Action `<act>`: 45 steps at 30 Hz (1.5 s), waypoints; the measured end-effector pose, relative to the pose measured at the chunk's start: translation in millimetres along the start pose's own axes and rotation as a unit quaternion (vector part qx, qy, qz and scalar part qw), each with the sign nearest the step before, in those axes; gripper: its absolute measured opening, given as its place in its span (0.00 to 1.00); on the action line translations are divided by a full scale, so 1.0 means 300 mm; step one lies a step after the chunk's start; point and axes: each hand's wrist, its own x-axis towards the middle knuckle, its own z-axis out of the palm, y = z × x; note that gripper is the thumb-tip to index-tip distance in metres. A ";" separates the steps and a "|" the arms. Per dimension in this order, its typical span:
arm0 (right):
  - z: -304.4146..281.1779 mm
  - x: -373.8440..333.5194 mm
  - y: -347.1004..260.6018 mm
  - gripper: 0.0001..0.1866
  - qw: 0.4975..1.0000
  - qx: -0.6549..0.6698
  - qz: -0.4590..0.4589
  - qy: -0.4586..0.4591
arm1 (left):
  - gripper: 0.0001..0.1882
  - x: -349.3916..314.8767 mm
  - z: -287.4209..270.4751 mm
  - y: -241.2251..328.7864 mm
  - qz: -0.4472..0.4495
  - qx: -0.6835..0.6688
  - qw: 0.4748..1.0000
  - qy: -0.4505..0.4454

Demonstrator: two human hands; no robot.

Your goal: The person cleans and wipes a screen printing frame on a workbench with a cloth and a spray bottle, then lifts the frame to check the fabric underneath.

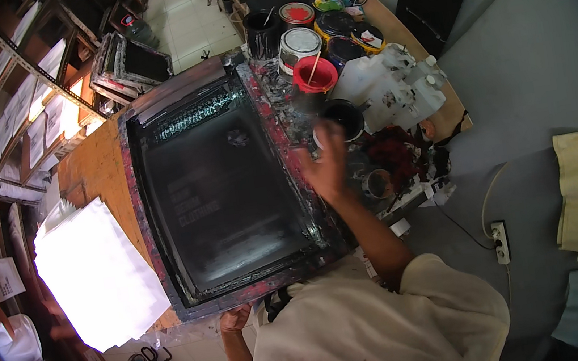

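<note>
A screen printing frame lies on the table before me, its dark mesh carrying faint lettering and a band of wet black ink at the far end. My left hand is curled at the frame's near edge; part of its fingers is hidden beneath it. Over the frame's right side my right hand is raised, blurred at the fingertips, with thumb and fingers apart and no held thing visible. Just beyond those fingertips stands a tub of black ink.
White paper sheets are stacked left of the frame. Beyond my right hand crowd a red tub with a stick, several paint cans and translucent jugs. Dark stained rags and a small cup lie nearer.
</note>
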 end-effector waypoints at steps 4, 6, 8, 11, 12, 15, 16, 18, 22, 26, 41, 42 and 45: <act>-0.183 -0.117 0.201 0.32 0.943 -0.246 0.205 0.087 | 0.32 -0.014 0.100 0.053 -0.027 0.005 0.999 -0.020; -0.271 -0.083 0.278 0.32 0.938 -0.232 0.234 0.107 | 0.35 -0.005 0.179 0.102 -0.028 0.018 0.999 -0.043; -0.296 -0.008 0.277 0.30 0.951 -0.142 0.249 0.113 | 0.37 0.000 0.198 0.129 -0.030 0.029 0.997 -0.066; -0.262 0.086 0.329 0.23 0.971 -0.092 0.203 0.081 | 0.39 0.001 0.164 0.126 -0.041 0.028 0.996 -0.073; -0.235 0.113 0.384 0.20 0.976 -0.119 0.170 0.066 | 0.39 0.004 0.136 0.112 -0.045 0.021 0.996 -0.071; -0.171 0.173 0.405 0.13 0.985 -0.068 0.161 -0.012 | 0.37 0.008 0.208 0.127 -0.039 0.037 0.998 -0.023; -0.148 0.188 0.362 0.13 0.990 -0.065 0.123 -0.013 | 0.35 0.006 0.222 0.126 -0.037 0.027 0.999 -0.021; -0.155 0.201 0.279 0.07 0.993 -0.039 -0.007 -0.107 | 0.34 -0.005 0.236 0.125 -0.022 0.015 1.000 -0.013; -0.221 0.239 0.260 0.08 0.988 -0.079 -0.032 -0.129 | 0.38 0.001 0.190 0.112 -0.055 -0.008 0.998 -0.007; -0.267 0.208 0.283 0.08 0.978 -0.137 -0.019 -0.157 | 0.38 0.002 0.192 0.120 -0.043 0.006 0.999 -0.027; -0.229 0.168 0.291 0.06 0.993 -0.092 0.076 -0.009 | 0.34 -0.012 0.162 0.119 -0.067 -0.011 0.997 -0.039; -0.217 0.164 0.306 0.06 0.993 -0.083 0.089 0.000 | 0.34 -0.011 0.155 0.118 -0.068 -0.005 0.997 -0.043; -0.199 0.145 0.312 0.06 0.996 -0.032 0.057 -0.062 | 0.33 -0.012 0.190 0.132 -0.058 -0.009 0.996 -0.060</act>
